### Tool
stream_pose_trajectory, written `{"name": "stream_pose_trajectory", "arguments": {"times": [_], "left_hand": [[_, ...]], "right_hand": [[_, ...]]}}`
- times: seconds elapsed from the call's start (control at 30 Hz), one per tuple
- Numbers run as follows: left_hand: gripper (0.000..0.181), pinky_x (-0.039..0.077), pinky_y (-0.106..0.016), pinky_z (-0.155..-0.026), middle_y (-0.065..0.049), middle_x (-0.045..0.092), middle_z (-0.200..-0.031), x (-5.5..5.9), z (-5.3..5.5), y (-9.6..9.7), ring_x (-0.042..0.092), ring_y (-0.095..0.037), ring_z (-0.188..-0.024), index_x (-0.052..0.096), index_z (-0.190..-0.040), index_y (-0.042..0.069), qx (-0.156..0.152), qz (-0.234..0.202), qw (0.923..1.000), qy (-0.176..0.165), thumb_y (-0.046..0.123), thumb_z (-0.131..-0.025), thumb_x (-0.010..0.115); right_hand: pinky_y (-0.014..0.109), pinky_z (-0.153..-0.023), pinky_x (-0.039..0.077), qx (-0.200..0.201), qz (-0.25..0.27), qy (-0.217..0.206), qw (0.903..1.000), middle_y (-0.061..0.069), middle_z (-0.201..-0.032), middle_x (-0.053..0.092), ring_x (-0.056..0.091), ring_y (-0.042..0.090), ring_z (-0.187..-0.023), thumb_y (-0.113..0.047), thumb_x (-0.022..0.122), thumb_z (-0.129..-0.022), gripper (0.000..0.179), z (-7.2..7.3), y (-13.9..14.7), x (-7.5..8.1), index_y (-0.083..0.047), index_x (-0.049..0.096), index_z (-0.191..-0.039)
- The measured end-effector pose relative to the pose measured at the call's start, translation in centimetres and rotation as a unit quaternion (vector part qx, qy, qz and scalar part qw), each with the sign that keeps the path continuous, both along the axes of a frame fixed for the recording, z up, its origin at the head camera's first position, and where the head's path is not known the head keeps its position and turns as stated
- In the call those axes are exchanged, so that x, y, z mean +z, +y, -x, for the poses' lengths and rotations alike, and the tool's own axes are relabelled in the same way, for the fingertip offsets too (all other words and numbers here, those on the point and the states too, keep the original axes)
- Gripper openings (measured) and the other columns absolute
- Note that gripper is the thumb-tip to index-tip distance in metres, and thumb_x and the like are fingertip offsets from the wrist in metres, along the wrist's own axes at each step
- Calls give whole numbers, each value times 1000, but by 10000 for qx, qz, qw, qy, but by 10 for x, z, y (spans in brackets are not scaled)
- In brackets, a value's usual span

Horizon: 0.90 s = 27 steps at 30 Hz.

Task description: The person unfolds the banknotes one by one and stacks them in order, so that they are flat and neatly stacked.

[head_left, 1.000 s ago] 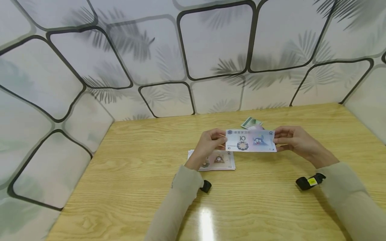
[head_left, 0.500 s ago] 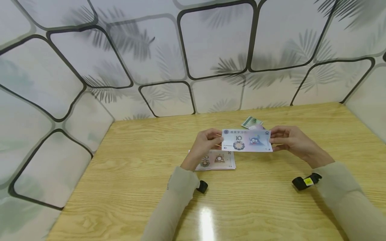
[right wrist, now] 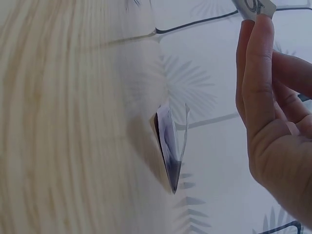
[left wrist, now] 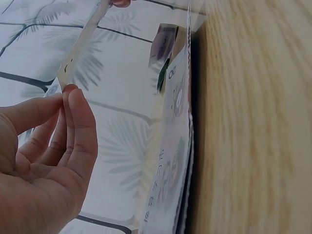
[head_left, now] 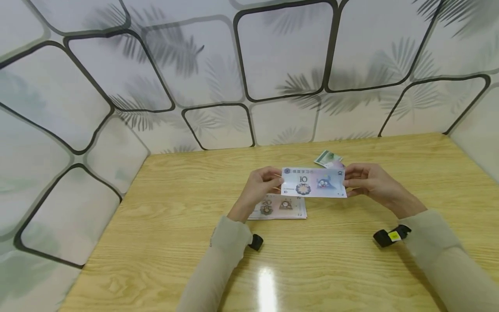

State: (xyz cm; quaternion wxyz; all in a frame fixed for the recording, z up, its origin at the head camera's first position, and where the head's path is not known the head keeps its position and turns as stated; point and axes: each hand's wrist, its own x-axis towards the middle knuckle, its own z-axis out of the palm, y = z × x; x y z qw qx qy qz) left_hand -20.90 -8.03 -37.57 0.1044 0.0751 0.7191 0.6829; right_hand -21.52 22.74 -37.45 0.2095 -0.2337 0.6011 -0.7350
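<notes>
Both hands hold a play banknote marked 10 (head_left: 313, 183) stretched flat between them, raised above the table. My left hand (head_left: 260, 187) pinches its left end between thumb and fingers, as the left wrist view also shows. At the other end, my right hand (head_left: 368, 181) pinches the note's edge; in the right wrist view only a corner of it shows at the fingertips. Below and behind the left hand lies a stack of banknotes (head_left: 283, 208), partly covered by that hand and the raised note. Farther back, a few more notes (head_left: 327, 157) lie loosely, partly hidden behind the held one.
The wooden table (head_left: 163, 251) stretches to a patterned wall covering (head_left: 218, 56) at the back and sides. A black strap (head_left: 256, 242) hangs at the left wrist, and another strap with a yellow label (head_left: 391, 236) hangs at the right.
Both hands have drifted a little to the left with the banknote still held between them. The stack and the loose notes stay on the table as before.
</notes>
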Motion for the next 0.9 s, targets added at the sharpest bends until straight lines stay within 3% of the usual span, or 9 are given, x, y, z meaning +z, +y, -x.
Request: {"name": "stream_pose_trajectory", "arguments": {"times": [0.33, 0.57, 0.9], "left_hand": [[18, 55, -33, -69, -10, 64, -86, -2, -4, -7, 60, -17, -69, 61, -104, -3, 84, 82, 9998, 188, 1, -86, 60], [21, 54, -36, -72, -11, 63, -87, 4, -7, -12, 60, -16, -69, 59, -107, -4, 51, 128, 9999, 90, 2, -87, 60], [19, 55, -36, -71, -8, 63, -84, -2, -10, -22, 60, -20, -72, 60, -105, -3, 197, 135, 9997, 47, 0, -86, 60]], "right_hand": [[33, -65, 56, -86, -205, -104, 9997, 10, -96, 62, 63, 21, -85, 9, 52, -88, 17, -1, -7, -1, 0, 58, -102], [34, -65, 56, -171, -382, -82, 9991, 9, -95, 62, 63, 21, -85, 7, 53, -88, 16, 2, -12, -2, -1, 58, -101], [33, -66, 56, -174, -581, -214, 9979, 10, -94, 62, 63, 22, -83, 7, 55, -87, 15, 1, -24, -3, 2, 54, -102]]}}
